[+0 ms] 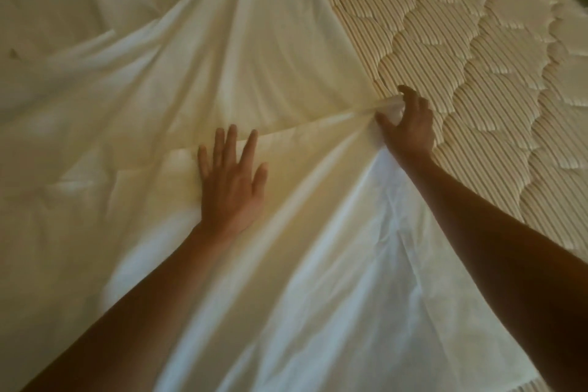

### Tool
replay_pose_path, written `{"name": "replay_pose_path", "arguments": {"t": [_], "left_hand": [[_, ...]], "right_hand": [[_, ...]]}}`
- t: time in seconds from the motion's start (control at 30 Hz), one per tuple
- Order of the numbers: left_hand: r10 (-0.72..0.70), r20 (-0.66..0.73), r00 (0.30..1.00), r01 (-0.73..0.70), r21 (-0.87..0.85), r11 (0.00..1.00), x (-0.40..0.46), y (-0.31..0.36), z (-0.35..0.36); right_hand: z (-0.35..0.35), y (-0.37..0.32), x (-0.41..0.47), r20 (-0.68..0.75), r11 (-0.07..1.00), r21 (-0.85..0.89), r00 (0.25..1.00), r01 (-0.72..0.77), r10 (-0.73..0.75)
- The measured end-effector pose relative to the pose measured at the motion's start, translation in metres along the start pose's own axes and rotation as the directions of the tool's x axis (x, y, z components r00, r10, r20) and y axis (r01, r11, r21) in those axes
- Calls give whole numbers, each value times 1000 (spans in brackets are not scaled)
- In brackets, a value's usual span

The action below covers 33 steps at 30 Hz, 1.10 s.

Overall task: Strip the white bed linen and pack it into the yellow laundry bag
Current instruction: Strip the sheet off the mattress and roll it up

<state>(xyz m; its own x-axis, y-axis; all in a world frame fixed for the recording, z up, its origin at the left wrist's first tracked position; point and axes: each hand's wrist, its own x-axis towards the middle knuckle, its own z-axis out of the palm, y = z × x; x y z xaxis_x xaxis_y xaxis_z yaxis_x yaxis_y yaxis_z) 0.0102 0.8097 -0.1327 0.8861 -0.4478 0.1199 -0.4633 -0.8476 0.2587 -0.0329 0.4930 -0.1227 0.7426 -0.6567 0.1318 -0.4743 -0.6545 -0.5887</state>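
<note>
Right hand (409, 124) bunching white sheet (254, 79) edge beside bare mattress (461, 57), left hand (230, 181) flat, fingers spread

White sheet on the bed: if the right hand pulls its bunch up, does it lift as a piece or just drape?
Probably drapes: the sheet is limp, with creases fanning out from where the right hand pinches it. Likely light, since one pinch has gathered it. The left hand lies flat on it, so that part may stay put. It may drag on the ribbed mattress.
</note>
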Motion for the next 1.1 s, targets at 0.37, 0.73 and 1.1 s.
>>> {"name": "replay_pose_path", "arguments": {"t": [0.37,0.73,1.1], "left_hand": [[32,325,945,-79,132,988,-33,15,33],[17,423,906,23,-89,996,-112,80,-8],[312,346,885,-320,-35,947,-235,140,6]], "right_hand": [[-18,37,-83,-2,931,-258,964,-258,267],[-86,91,-202,-40,959,-134,968,-250,247],[-129,142,-300,-91,931,-183,948,-317,305]]}}
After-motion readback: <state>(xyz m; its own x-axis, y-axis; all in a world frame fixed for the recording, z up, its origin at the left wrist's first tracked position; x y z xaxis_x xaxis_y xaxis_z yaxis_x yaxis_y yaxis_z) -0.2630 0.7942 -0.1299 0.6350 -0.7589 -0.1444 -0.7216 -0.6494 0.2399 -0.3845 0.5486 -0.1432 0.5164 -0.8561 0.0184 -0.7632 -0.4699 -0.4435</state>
